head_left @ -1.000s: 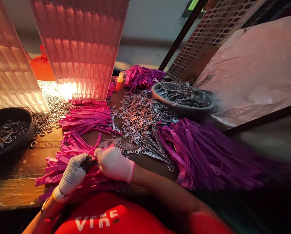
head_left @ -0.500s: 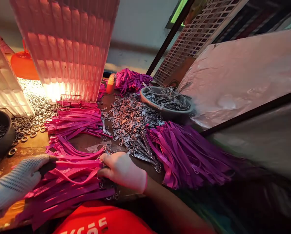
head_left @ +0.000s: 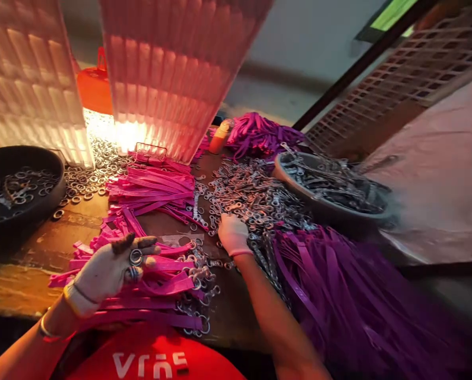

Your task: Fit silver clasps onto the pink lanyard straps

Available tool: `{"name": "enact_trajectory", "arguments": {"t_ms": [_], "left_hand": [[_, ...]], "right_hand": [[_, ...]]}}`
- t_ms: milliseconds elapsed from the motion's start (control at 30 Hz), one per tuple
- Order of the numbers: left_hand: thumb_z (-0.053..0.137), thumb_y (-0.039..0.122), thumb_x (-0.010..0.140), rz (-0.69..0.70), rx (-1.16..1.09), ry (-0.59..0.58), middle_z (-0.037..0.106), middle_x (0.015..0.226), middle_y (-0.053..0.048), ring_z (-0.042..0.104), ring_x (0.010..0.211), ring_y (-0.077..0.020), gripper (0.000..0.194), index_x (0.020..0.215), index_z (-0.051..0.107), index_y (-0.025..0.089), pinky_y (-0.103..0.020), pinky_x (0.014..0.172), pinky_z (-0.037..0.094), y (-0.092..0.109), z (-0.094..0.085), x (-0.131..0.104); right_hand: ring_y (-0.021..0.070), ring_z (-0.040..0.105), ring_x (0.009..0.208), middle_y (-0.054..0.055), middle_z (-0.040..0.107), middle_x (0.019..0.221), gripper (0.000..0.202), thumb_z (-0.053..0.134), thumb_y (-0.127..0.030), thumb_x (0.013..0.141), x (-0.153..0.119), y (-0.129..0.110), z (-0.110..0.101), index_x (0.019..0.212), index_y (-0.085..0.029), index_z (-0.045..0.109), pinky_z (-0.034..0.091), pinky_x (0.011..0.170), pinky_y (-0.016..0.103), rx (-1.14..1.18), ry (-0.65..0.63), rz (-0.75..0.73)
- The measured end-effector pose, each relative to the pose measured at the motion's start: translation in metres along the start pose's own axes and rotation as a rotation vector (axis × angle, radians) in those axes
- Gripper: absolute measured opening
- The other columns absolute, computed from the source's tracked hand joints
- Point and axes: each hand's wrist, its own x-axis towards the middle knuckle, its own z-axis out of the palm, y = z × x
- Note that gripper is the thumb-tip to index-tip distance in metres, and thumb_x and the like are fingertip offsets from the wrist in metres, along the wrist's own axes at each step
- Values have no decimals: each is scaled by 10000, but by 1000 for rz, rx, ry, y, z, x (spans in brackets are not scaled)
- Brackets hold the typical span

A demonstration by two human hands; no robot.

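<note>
My left hand (head_left: 105,272), in a white dotted glove with dark-stained fingertips, is turned palm up over the pink straps. Its bent fingers hold a few metal rings (head_left: 135,257). Beneath and beside it lies a bundle of pink straps (head_left: 168,285), with rings and metal clips at their right ends. Gloved in white too, my right hand (head_left: 233,234) reaches to the near left edge of a heap of metal clips (head_left: 255,195). Its fingers are curled down at the heap, and what they pinch is hidden.
At the left stands a dark pan (head_left: 22,211) of rings, near loose rings (head_left: 85,182) under an orange lamp (head_left: 95,89). Ribbed panels (head_left: 172,68) rise behind. A grey basin (head_left: 331,206) of clips and purple straps (head_left: 331,279) occupy the right; an orange bottle (head_left: 220,137) is at the back.
My right hand has left the pink straps for the clip heap. My left hand has moved right and turned palm up, showing rings. The view has swung left.
</note>
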Motion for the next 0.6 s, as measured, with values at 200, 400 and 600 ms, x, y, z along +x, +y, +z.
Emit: {"name": "enact_trajectory", "arguments": {"t_ms": [200, 400, 600], "left_hand": [[784, 268, 734, 185, 109, 67, 713, 901, -94, 613, 588, -100, 467, 1153, 631, 129, -159, 433, 368, -18, -11, -9], [733, 516, 721, 290, 192, 116, 681, 694, -36, 523, 461, -82, 455, 950, 599, 145, -178, 427, 375, -35, -17, -15], [655, 525, 739, 192, 198, 132, 488, 461, 66, 346, 349, -58, 384, 858, 607, 162, -174, 367, 228, -45, 9, -11]], "right_hand": [[312, 667, 953, 246, 666, 1012, 285, 419, -153, 976, -6, 7, 8, 1018, -54, 683, 443, 757, 359, 19, 70, -41], [213, 667, 950, 151, 704, 1061, 359, 288, -206, 1044, -38, -4, -23, 1209, -113, 593, 482, 817, 302, 286, 185, -198], [229, 623, 906, 84, 691, 1040, 256, 553, -237, 954, -121, -68, -85, 1208, -219, 576, 457, 775, 332, 493, 268, -816]]}}
